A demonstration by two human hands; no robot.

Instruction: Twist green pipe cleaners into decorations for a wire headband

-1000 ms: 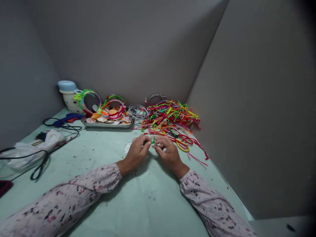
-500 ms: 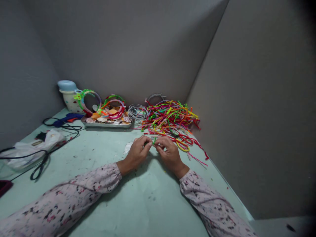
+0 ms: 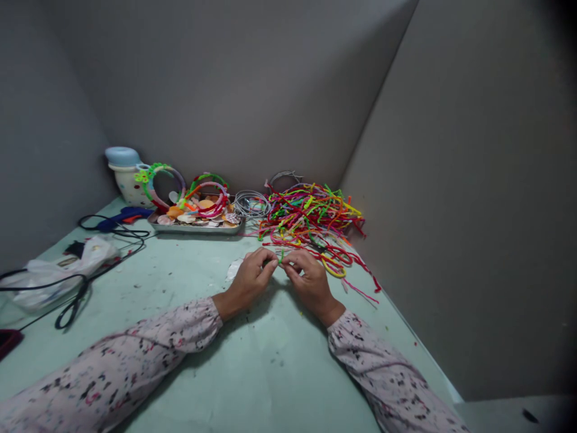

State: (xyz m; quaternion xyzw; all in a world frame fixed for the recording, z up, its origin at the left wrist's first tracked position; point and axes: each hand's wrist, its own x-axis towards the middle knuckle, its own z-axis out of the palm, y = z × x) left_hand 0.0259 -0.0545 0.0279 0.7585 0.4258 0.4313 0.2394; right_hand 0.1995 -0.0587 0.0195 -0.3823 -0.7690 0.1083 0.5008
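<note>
A short green fuzzy stem shows between my fingertips, above the middle of the pale green table. My left hand pinches its left side between thumb and fingers. From the right, my right hand pinches it too, with its fingers curled. The two hands are close together, and most of the stem is hidden by the fingers. Just behind them lies a tangled pile of coloured fuzzy stems, with some red and yellow ones trailing near my right hand.
A metal tray of shells holds colourful headbands. Beside it are coiled wires. At the left stand a blue-lidded container, a blue tool, black cables and a plastic bag. Grey walls enclose the back and right.
The green stem between my fingertips has shifted slightly and stands a little more upright. Both hands are nearly where they were.
</note>
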